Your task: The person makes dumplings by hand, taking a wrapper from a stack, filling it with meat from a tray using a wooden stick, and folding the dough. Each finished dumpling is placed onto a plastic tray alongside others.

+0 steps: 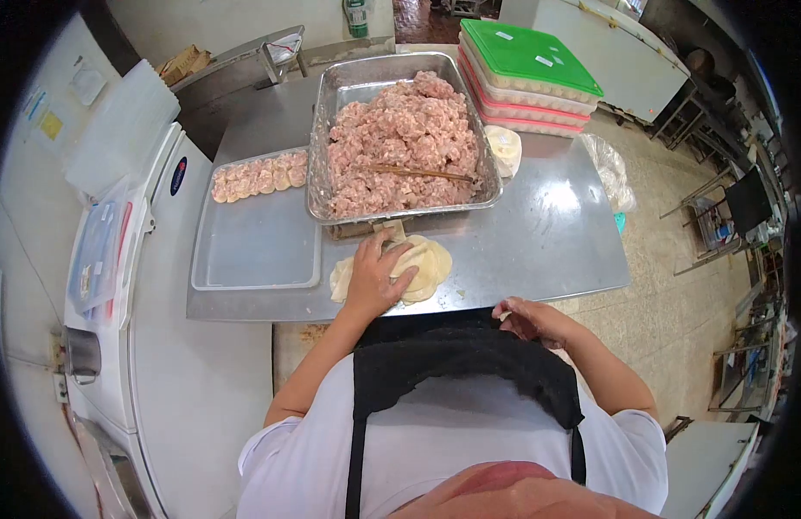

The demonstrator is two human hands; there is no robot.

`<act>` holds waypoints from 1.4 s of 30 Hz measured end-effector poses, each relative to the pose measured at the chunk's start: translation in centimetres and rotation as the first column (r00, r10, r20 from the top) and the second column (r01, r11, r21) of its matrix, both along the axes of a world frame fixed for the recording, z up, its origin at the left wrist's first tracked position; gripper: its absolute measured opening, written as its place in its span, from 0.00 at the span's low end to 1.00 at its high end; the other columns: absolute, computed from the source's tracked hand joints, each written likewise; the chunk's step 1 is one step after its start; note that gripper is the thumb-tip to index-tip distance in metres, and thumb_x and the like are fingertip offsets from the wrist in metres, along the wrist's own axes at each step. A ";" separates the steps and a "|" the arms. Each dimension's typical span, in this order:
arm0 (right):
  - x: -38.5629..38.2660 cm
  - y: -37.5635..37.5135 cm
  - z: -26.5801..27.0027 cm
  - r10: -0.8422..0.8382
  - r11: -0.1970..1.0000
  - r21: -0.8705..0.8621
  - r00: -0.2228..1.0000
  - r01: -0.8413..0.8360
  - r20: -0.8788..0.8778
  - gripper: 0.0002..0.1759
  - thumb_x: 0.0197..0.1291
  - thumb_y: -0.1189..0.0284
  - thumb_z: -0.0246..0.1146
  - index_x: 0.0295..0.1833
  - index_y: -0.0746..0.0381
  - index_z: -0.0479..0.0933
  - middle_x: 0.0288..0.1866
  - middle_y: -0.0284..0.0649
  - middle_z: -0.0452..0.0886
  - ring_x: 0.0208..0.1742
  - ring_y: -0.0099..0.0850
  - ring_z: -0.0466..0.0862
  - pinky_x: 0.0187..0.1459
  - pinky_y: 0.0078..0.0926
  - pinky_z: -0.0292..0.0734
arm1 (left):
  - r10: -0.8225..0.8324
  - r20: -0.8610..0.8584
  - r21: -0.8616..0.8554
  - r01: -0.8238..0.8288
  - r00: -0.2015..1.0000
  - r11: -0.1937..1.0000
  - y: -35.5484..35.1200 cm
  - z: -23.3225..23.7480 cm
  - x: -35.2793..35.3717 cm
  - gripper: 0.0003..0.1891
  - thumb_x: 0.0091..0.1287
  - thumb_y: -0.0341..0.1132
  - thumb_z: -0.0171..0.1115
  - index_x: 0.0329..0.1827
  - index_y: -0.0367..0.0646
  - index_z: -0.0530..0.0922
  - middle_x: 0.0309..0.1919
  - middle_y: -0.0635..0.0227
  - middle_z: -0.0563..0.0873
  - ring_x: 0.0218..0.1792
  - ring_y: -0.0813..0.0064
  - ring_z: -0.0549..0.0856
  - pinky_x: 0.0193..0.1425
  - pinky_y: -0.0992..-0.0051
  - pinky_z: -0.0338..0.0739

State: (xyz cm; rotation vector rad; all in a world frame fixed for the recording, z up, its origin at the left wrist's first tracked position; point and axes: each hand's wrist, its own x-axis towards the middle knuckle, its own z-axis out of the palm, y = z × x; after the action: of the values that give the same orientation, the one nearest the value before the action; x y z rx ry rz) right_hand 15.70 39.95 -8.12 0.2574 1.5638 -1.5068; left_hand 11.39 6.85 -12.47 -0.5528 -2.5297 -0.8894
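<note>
My left hand (pixel 379 275) rests on a loose pile of pale round dough wrappers (pixel 428 268) at the table's front edge. Its thumb and fingers are apart over the pile. My right hand (pixel 534 323) hangs just off the front edge, fingers curled in; a small pale bit shows at the fingertips, too small to name. Beyond the wrappers stands a deep metal tray (pixel 495 192) heaped with ground meat (pixel 400 130), a thin wooden stick (pixel 418 173) lying across the meat. Left of it, filled dumplings (pixel 260 176) sit in rows at the far end of a translucent plastic tray (pixel 255 255).
Stacked dumpling boxes with a green lid (pixel 530 56) stand at the back right. Beside the meat tray lies another stack of wrappers (pixel 504 149). A clear plastic bag (pixel 606 169) hangs at the table's right edge. A white freezer (pixel 201 372) stands to the left.
</note>
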 end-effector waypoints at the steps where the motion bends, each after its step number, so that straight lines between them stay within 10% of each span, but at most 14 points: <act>1: -0.1 0.3 -0.4 0.032 0.994 -0.104 0.999 -0.032 -0.003 0.22 0.72 0.49 0.51 0.51 0.57 0.75 0.38 0.32 0.80 0.34 0.19 0.77 0.34 0.19 0.73 | -0.002 -0.019 0.001 0.002 1.000 1.000 0.0 0.0 -0.1 0.21 0.58 0.43 0.68 0.53 0.46 0.82 0.58 0.52 0.74 0.58 0.48 0.73 0.65 0.55 0.66; 10: 3.9 4.0 -0.7 -0.199 0.949 -0.240 0.979 0.203 0.039 0.24 0.73 0.50 0.49 0.59 0.58 0.73 0.48 0.39 0.80 0.51 0.28 0.80 0.54 0.25 0.74 | 0.014 -0.039 0.062 -0.011 0.999 0.998 0.1 0.0 -0.1 0.20 0.56 0.40 0.69 0.51 0.45 0.82 0.58 0.54 0.75 0.58 0.50 0.74 0.64 0.57 0.67; 14: 9.7 10.1 -2.1 -0.433 0.876 0.177 0.893 0.449 -0.126 0.27 0.71 0.49 0.48 0.63 0.58 0.70 0.47 0.41 0.80 0.46 0.32 0.82 0.51 0.33 0.77 | -0.025 -0.042 0.049 0.027 0.999 0.998 -0.1 0.1 -0.2 0.19 0.56 0.39 0.69 0.51 0.45 0.82 0.59 0.54 0.74 0.58 0.49 0.73 0.64 0.57 0.67; 19: 19.9 15.6 -4.1 -0.506 0.794 0.480 0.842 0.372 0.185 0.27 0.72 0.51 0.47 0.66 0.57 0.69 0.51 0.45 0.80 0.45 0.34 0.83 0.44 0.32 0.81 | -0.006 -0.033 0.062 0.008 0.999 0.998 -0.1 -0.3 -0.3 0.19 0.56 0.39 0.69 0.50 0.44 0.82 0.58 0.54 0.75 0.58 0.50 0.74 0.64 0.57 0.67; 42: 17.6 15.2 -7.1 -0.336 0.798 0.559 0.937 0.227 0.099 0.29 0.73 0.51 0.45 0.68 0.59 0.66 0.54 0.49 0.78 0.47 0.37 0.83 0.44 0.35 0.81 | -0.013 0.012 0.087 0.012 1.000 0.996 -0.4 -0.2 -0.3 0.19 0.56 0.40 0.69 0.51 0.45 0.82 0.57 0.53 0.75 0.58 0.50 0.74 0.64 0.57 0.67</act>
State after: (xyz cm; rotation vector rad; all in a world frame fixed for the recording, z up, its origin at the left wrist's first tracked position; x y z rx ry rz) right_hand 33.28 55.16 -15.26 0.9771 1.8202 -1.1708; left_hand 11.06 6.42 -12.66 -0.5372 -2.4872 -1.0056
